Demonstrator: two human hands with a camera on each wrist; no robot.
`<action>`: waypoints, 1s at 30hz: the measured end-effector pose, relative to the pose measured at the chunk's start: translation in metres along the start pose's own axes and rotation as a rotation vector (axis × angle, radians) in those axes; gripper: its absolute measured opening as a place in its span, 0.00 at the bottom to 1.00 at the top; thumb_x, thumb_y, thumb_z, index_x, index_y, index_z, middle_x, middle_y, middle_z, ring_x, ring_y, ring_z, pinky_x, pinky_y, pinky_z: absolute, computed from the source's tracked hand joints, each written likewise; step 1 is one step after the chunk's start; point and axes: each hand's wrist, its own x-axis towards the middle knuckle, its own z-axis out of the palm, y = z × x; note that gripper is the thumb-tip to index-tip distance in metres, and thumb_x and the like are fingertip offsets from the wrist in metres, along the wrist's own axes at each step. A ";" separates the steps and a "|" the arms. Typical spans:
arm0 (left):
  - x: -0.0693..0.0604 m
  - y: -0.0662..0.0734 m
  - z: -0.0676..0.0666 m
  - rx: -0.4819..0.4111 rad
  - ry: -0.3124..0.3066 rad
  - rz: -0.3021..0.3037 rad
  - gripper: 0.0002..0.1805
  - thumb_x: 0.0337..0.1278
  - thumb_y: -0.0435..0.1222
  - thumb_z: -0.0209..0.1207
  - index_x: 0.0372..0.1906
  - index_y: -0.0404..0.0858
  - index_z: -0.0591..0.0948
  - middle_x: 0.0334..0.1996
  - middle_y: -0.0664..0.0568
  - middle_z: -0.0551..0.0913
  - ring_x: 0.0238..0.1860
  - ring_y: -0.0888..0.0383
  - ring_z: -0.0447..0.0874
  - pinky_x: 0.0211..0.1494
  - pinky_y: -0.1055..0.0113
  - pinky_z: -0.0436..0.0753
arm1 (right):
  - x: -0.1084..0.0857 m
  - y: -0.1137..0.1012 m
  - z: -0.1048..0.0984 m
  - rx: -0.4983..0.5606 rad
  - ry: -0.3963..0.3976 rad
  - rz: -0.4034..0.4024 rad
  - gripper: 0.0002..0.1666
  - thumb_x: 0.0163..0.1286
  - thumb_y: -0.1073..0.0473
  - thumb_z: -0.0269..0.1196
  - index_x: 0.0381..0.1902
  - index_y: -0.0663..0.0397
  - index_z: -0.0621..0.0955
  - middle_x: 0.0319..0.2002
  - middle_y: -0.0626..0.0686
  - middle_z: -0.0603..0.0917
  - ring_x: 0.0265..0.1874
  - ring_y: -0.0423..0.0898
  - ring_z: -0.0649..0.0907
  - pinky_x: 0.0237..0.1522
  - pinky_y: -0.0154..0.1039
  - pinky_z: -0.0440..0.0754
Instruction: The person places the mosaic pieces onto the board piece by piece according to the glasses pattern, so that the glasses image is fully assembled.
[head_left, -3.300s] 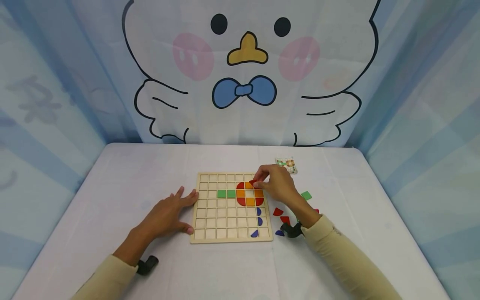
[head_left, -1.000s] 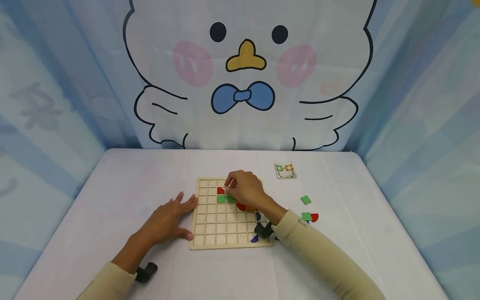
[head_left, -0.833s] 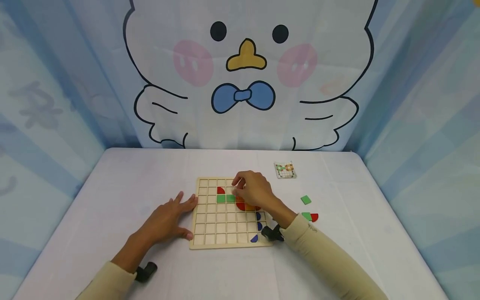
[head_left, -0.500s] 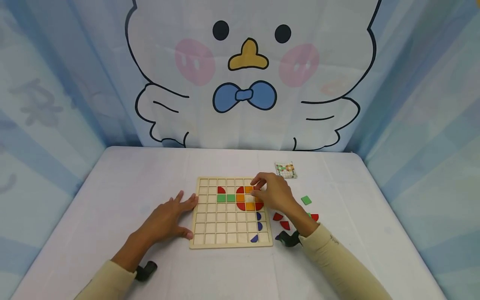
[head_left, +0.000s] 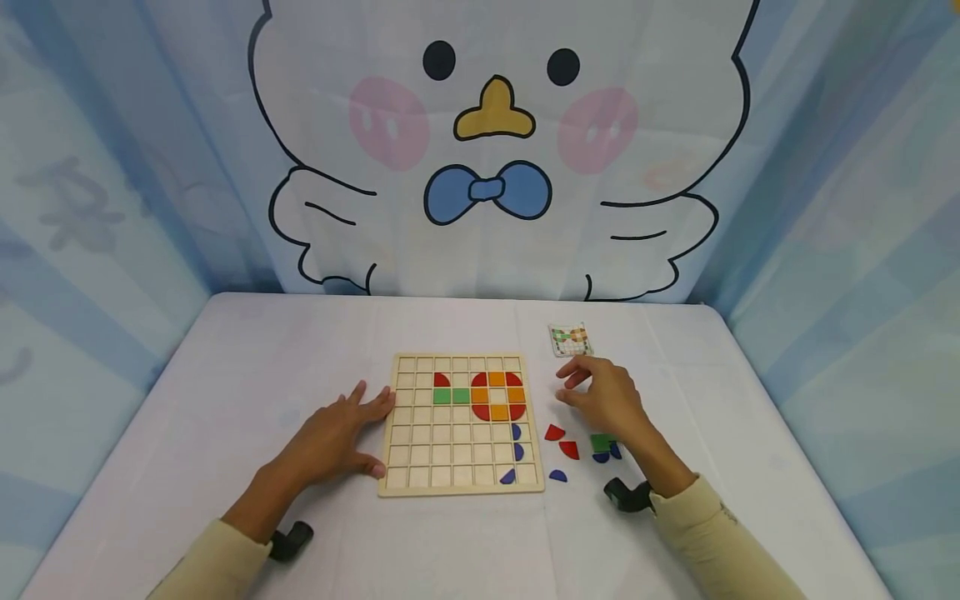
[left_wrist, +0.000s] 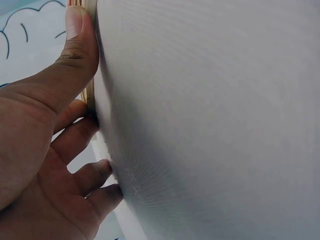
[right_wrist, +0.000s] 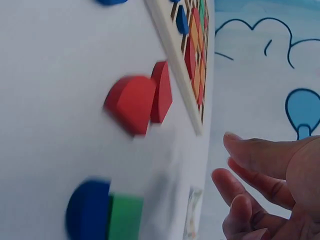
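My left hand [head_left: 333, 437] lies at the left side of a wooden grid board [head_left: 442, 435]; in the left wrist view its thumb [left_wrist: 82, 37] touches the board's edge. On the board, a red quarter-round piece [head_left: 442, 381] sits above two green squares [head_left: 452, 397]. To their right, red quarter-rounds and orange squares [head_left: 498, 412] form a ring round one bare cell. Several blue pieces [head_left: 517, 432] run down the right side. My right hand [head_left: 607, 400] hovers right of the board, fingers loosely bent and holding nothing.
Between board and right wrist lie loose red quarter-rounds [head_left: 569, 450], blue half-rounds [head_left: 557, 476] and a green square [head_left: 602, 442]. A small pattern card [head_left: 571, 340] lies behind the right hand. A printed curtain [head_left: 487, 250] stands along the table's back edge.
Earlier my right hand held a red piece over the board; a red quarter-round now sits above the left green square. That hand has moved right, off the board. My left hand stays put.
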 end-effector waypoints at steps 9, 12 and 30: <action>0.000 0.000 0.000 0.007 -0.004 -0.008 0.65 0.37 0.54 0.83 0.84 0.49 0.63 0.83 0.29 0.57 0.74 0.15 0.62 0.73 0.28 0.70 | -0.006 0.034 -0.022 -0.029 0.017 0.049 0.20 0.68 0.55 0.75 0.56 0.49 0.86 0.48 0.57 0.90 0.36 0.51 0.80 0.26 0.37 0.81; 0.000 0.001 0.000 0.007 -0.002 -0.006 0.65 0.36 0.54 0.83 0.84 0.49 0.63 0.82 0.29 0.57 0.74 0.15 0.62 0.73 0.28 0.71 | -0.007 0.044 -0.027 -0.041 0.013 0.063 0.20 0.68 0.56 0.75 0.57 0.49 0.86 0.48 0.58 0.90 0.39 0.53 0.81 0.29 0.38 0.80; 0.000 0.002 -0.002 0.004 -0.006 -0.004 0.65 0.36 0.54 0.83 0.84 0.48 0.63 0.82 0.28 0.58 0.73 0.14 0.63 0.73 0.28 0.71 | -0.003 0.068 -0.028 -0.121 -0.045 0.085 0.19 0.67 0.58 0.75 0.54 0.51 0.84 0.41 0.58 0.86 0.38 0.53 0.82 0.35 0.44 0.82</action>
